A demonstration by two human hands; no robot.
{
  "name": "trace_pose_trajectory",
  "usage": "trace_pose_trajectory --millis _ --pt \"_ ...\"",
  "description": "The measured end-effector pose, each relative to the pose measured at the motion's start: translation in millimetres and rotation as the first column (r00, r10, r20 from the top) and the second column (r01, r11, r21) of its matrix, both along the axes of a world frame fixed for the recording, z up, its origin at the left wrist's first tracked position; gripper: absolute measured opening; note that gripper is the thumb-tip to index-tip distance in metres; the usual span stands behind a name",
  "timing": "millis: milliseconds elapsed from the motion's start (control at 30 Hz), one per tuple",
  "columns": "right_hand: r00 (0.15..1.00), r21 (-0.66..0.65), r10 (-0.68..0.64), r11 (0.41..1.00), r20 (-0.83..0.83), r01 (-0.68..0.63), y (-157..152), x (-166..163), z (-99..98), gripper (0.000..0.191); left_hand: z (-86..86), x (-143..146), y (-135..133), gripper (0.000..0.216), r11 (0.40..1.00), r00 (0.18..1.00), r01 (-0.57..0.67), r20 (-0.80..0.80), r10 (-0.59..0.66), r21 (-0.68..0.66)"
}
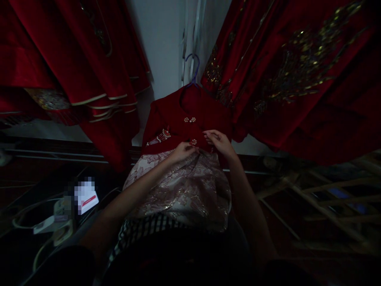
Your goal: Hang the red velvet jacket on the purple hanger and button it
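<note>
- Red cloth top [169,115]: in the middle, on a curved purple hanger [195,75], before a pale flat panel [165,43].
- Pale flower-patterned fabric skirt [181,186]: directly below the top.
- Left hand [183,151]: at the top's lower edge; right hand [220,142]: to its right, before the top.
- Piped red cloth garment [68,59]: left of the top; sequinned red cloth garment [262,79]: right.
- White oblong power strip [63,233]: lower left; slatted wooden rack [342,184]: lower right.

Purple hanger [195,73] with a red garment [166,109] on it

Two hands [185,151] [220,142], one hanger [195,74] — one garment [184,176] on it
</note>
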State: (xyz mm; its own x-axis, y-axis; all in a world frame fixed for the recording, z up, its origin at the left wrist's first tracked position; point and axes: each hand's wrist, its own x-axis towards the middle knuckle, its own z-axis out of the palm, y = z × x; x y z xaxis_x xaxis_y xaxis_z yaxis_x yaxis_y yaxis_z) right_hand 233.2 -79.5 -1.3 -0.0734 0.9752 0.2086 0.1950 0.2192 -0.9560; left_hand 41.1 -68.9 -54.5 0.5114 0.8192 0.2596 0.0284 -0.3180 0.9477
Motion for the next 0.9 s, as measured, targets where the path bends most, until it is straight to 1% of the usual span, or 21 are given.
trace_pose_trajectory --millis 67,133,167,200,267,300,333,367,400,467,533,567,633,667,733,800,833,900 --pt "0.998 -0.068 0.051 0.996 -0.043 -0.053 -2.1 -2.2 -1.8 0.034 -2.6 -1.1 2.9 0.028 0.997 0.998 0.069 0.003 -0.069 -0.024" --pt "0.986 -0.114 0.143 0.982 -0.089 -0.153 -4.7 -10.4 -4.0 0.031 -10.5 7.1 4.3 0.036 0.985 0.987 0.156 0.048 -0.153 -0.070" --pt "0.976 -0.125 0.188 0.972 -0.109 -0.201 -5.9 -15.5 -5.0 0.029 -16.1 13.9 5.0 0.039 0.982 0.984 0.164 0.084 -0.156 -0.097" --pt "0.966 -0.130 0.227 0.961 -0.124 -0.242 -7.0 -20.2 -5.7 0.027 -22.2 21.6 5.7 0.040 0.982 0.985 0.137 0.123 -0.121 -0.130" --pt "0.952 -0.138 0.277 0.946 -0.130 -0.294 -7.7 -26.7 -6.9 0.024 -33.7 36.1 7.5 0.040 0.980 0.984 0.011 0.174 0.024 -0.199" --pt "0.950 -0.140 0.291 0.942 -0.115 -0.305 -7.0 -27.6 -7.5 0.024 -38.0 41.4 8.1 0.039 0.976 0.979 -0.059 0.177 0.097 -0.209" --pt "0.952 -0.134 0.294 0.944 -0.081 -0.303 -5.5 -26.8 -8.5 0.023 -40.9 44.6 8.0 0.038 0.975 0.975 -0.110 0.169 0.144 -0.196" --pt "0.958 -0.115 0.287 0.951 -0.026 -0.288 -3.1 -24.4 -9.9 0.022 -42.4 45.5 7.2 0.037 0.977 0.973 -0.138 0.161 0.164 -0.163" --pt "0.964 -0.084 0.261 0.963 0.047 -0.256 0.2 -20.5 -12.0 0.021 -42.4 44.0 5.2 0.037 0.982 0.975 -0.142 0.155 0.160 -0.121" --pt "0.967 -0.010 0.138 0.990 0.213 -0.139 9.2 -10.3 -18.4 0.017 -38.6 34.9 -1.4 0.037 0.995 0.988 -0.080 0.129 0.087 -0.054" --pt "0.934 0.039 -0.026 0.999 0.357 0.013 20.1 -0.1 -26.7 0.013 -30.5 21.2 -9.3 0.031 0.999 0.997 -0.009 0.076 0.012 -0.046" --pt "0.907 0.054 -0.096 0.995 0.410 0.081 25.5 3.9 -30.7 0.012 -25.0 14.2 -12.5 0.026 0.998 0.999 -0.005 0.045 0.008 -0.059" --pt "0.859 0.067 -0.186 0.982 0.477 0.175 34.3 8.0 -35.8 0.018 -12.0 2.5 -15.3 0.024 0.994 0.997 -0.066 0.027 0.069 -0.089" --pt "0.846 0.056 -0.200 0.978 0.494 0.199 37.5 8.0 -36.3 0.026 -4.8 -1.4 -14.7 0.026 0.990 0.992 -0.113 0.053 0.118 -0.090" --pt "0.842 -0.012 -0.177 0.977 0.510 0.213 41.5 4.4 -32.5 0.047 9.4 -4.7 -10.3 0.028 0.981 0.969 -0.183 0.158 0.192 -0.067" --pt "0.853 -0.075 -0.122 0.980 0.507 0.185 43.9 -1.6 -23.5 0.065 21.6 -2.3 -4.3 0.033 0.978 0.939 -0.200 0.274 0.209 -0.062" --pt "0.859 -0.077 -0.106 0.983 0.501 0.166 45.3 -4.4 -17.9 0.071 26.4 0.5 -1.5 0.035 0.979 0.925 -0.193 0.320 0.206 -0.073" --pt "0.867 -0.035 -0.111 0.989 0.486 0.146 49.9 -8.1 -6.2 0.075 33.7 7.8 3.4 0.039 0.979 0.900 -0.178 0.387 0.203 -0.100"
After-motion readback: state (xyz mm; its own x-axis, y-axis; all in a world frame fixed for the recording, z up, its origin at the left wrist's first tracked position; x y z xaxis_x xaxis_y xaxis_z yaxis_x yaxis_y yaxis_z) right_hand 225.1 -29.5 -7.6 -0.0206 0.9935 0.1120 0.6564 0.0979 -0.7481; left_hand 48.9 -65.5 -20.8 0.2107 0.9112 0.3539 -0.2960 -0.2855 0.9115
